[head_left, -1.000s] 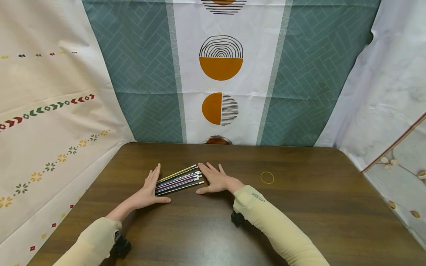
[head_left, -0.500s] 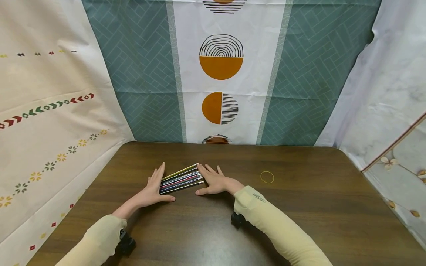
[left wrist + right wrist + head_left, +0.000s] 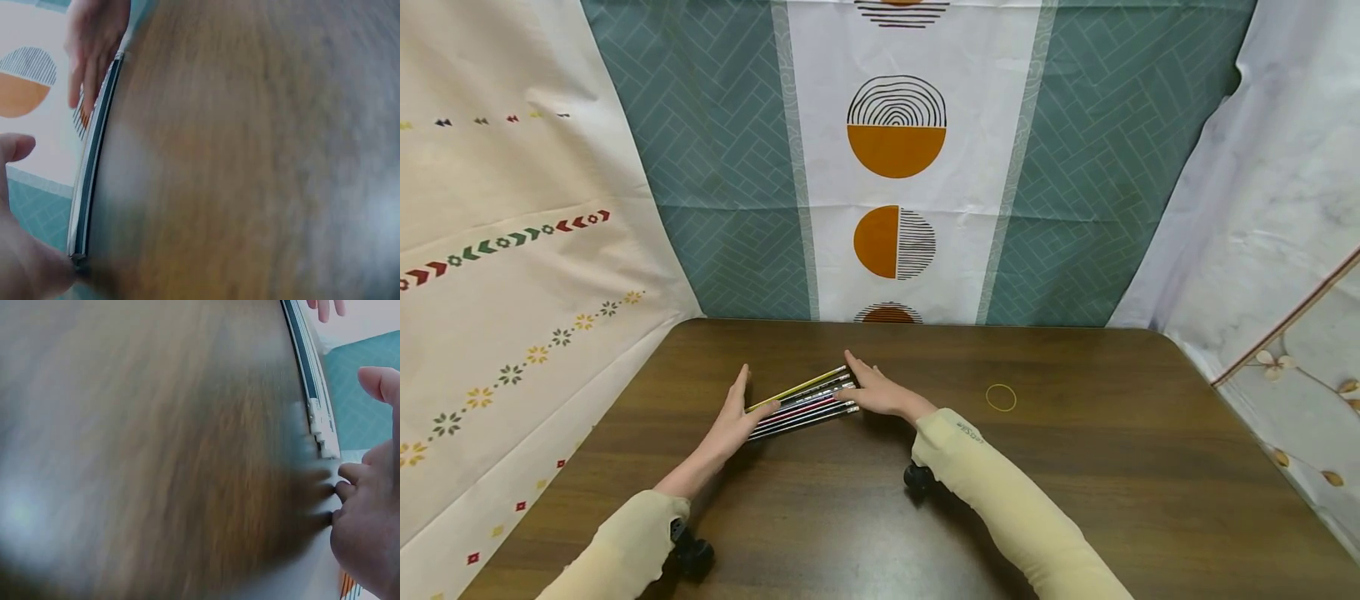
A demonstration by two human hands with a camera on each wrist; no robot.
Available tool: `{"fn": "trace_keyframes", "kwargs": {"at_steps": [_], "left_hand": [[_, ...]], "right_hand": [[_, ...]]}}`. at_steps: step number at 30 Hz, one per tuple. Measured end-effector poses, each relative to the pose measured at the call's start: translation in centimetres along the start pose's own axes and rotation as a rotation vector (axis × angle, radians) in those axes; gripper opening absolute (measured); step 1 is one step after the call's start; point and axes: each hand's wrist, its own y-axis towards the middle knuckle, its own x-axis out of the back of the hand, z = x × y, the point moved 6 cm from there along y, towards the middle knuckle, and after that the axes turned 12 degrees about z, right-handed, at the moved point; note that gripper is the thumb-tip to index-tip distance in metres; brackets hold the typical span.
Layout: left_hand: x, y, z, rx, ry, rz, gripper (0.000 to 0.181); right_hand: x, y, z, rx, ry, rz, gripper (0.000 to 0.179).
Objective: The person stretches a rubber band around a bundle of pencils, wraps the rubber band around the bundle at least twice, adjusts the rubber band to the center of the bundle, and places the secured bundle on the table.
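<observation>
Several pencils (image 3: pixel 808 410), dark-bodied with one yellow at the far side, lie side by side on the table, slightly slanted. Their white eraser ends point right. At their left ends is my left hand (image 3: pixel 727 423), fingers straight and thumb reaching over the pencils. My right hand (image 3: pixel 882 393) is at the eraser ends, its fingers extended on the far side and its thumb over them. In the right wrist view that thumb (image 3: pixel 379 384) stands apart from the pencils (image 3: pixel 307 375). The left thumb (image 3: pixel 17 148) also looks raised in the left wrist view.
A thin yellow ring like a rubber band (image 3: pixel 988 398) lies on the brown wooden table (image 3: pixel 820 517), right of the right hand. Patterned cloths hang behind the table (image 3: pixel 737 192) and along both sides.
Both thumbs have swung from the near side of the pencils to over them. My left hand slid right with the pencils, then drew back left a little.
</observation>
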Motion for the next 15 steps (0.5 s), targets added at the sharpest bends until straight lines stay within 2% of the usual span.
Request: {"fn": "trace_keyframes", "kwargs": {"at_steps": [5,11,15], "left_hand": [[-0.2,0.3,0.4,0.024,-0.059,-0.041,0.096],[-0.3,0.5,0.6,0.016,-0.056,-0.04,0.099],[-0.3,0.6,0.7,0.01,-0.051,-0.033,0.1]], "right_hand": [[-0.5,0.8,0.3,-0.008,-0.021,-0.022,0.085],[-0.9,0.4,0.5,-0.023,0.01,-0.054,0.088],[-1.5,0.1,0.7,-0.023,0.01,-0.047,0.093]]}}
